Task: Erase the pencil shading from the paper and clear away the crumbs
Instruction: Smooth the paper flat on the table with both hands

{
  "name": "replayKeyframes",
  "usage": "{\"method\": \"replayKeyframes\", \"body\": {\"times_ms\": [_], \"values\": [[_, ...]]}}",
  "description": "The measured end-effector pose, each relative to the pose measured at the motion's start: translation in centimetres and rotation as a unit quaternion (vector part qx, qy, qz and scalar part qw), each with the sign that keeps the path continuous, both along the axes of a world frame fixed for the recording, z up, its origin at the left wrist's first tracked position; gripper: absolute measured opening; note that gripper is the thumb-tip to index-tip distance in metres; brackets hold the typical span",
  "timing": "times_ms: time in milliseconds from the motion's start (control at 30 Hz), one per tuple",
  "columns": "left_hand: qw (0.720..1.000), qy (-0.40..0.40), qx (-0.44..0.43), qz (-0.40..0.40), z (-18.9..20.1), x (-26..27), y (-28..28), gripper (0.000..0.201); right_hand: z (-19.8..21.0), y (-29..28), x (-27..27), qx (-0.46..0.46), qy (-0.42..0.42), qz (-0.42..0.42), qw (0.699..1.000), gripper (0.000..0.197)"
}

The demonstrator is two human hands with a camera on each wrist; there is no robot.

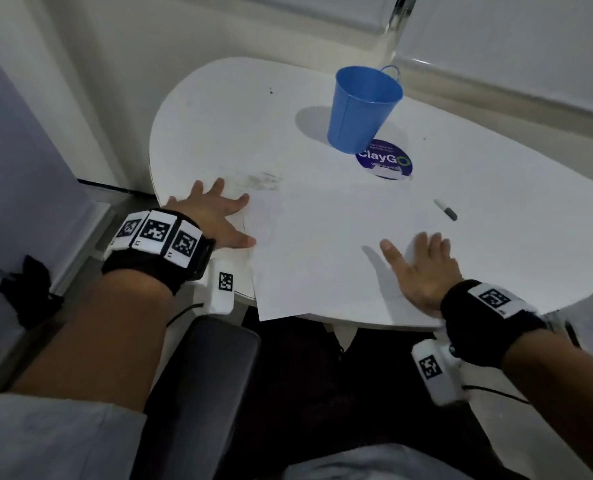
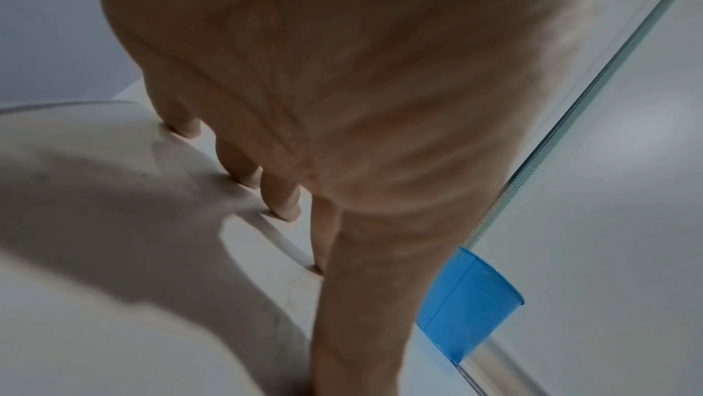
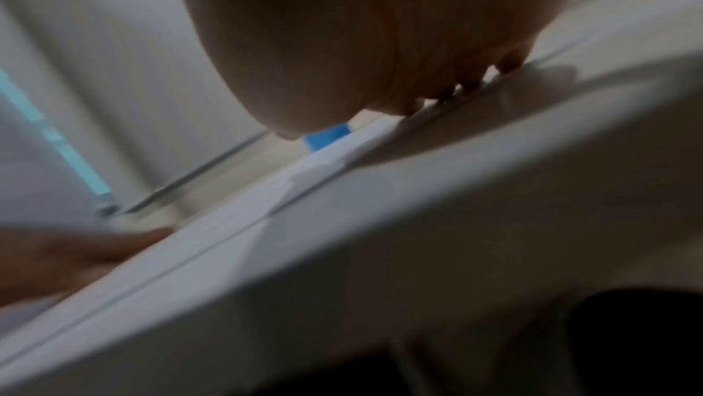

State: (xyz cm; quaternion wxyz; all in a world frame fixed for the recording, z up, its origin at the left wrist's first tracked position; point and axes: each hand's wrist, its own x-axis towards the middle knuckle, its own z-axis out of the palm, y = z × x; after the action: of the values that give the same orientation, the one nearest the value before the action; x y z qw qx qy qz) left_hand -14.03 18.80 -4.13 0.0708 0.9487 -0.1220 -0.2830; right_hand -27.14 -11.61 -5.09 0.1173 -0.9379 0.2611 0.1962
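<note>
A white sheet of paper (image 1: 322,244) lies on the round white table (image 1: 218,126), its near corner hanging over the front edge. Faint grey smudges (image 1: 263,181) mark the table just beyond the sheet's far left corner. My left hand (image 1: 215,216) lies flat with fingers spread, pressing the paper's left edge and the table. My right hand (image 1: 423,268) rests flat and open on the sheet's right part. In the left wrist view the straight fingertips (image 2: 283,207) touch the tabletop. A small grey and white pen-shaped eraser (image 1: 446,210) lies on the table right of the paper.
A blue bucket (image 1: 362,109) stands at the back of the table beside a round dark ClayGo sticker (image 1: 384,160); the bucket also shows in the left wrist view (image 2: 468,306). A dark chair seat (image 1: 205,382) is below the front edge. Walls close in behind and left.
</note>
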Motion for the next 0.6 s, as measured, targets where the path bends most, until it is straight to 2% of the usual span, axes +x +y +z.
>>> {"method": "replayKeyframes", "body": {"times_ms": [100,167,233,300,400,467,533,600], "values": [[1.000,0.001,0.006,0.003,0.0,0.0,-0.1,0.091,-0.6,7.2,0.1,0.050,-0.014,0.124,0.991,0.105],[1.000,-0.001,0.007,0.003,-0.1,0.0,-0.1,0.092,-0.1,12.6,0.0,0.116,-0.013,0.239,0.964,0.103],[1.000,-0.006,0.006,0.000,-0.1,-0.1,0.0,0.092,0.7,15.1,-0.4,0.183,-0.025,0.298,0.937,0.102],[1.000,-0.010,-0.001,0.004,0.0,-0.2,-0.1,0.091,1.1,13.3,-0.3,0.176,-0.048,0.279,0.943,0.104],[1.000,-0.011,-0.004,0.010,0.1,-0.4,-0.2,0.090,0.9,7.1,-1.1,0.076,-0.051,0.131,0.987,0.111],[1.000,-0.012,-0.006,0.011,0.0,-0.4,-0.2,0.090,0.3,5.5,-2.5,0.042,-0.015,0.079,0.996,0.113],[1.000,-0.013,-0.005,0.012,-0.1,-0.4,-0.2,0.090,-0.7,8.0,-3.1,0.042,-0.018,0.129,0.991,0.116],[1.000,-0.013,-0.006,0.013,-0.1,-0.4,-0.2,0.089,-1.4,12.4,-3.0,0.069,-0.039,0.220,0.972,0.119]]}}
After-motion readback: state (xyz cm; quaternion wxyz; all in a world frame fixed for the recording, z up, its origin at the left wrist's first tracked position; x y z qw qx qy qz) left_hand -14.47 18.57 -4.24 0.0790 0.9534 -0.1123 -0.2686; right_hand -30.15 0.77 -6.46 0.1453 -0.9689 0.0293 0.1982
